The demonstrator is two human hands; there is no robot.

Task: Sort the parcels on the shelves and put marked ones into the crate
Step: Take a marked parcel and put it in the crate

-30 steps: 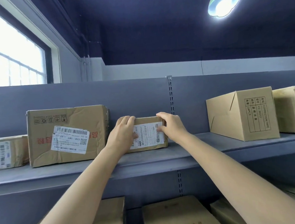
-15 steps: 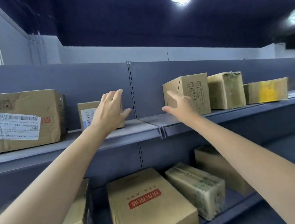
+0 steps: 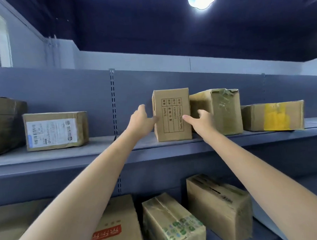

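At frame centre, an upright printed box (image 3: 172, 115) stands on the upper shelf (image 3: 65, 156). The left hand (image 3: 141, 120) and right hand (image 3: 202, 120) flank it, fingers spread, grasping nothing. A taped box (image 3: 221, 111) crowds its right side; a labelled parcel (image 3: 54, 130) sits left.

upright carton (image 3: 172, 115) printed "CORRECTION TAPE", "YS-38012", "24PCS"
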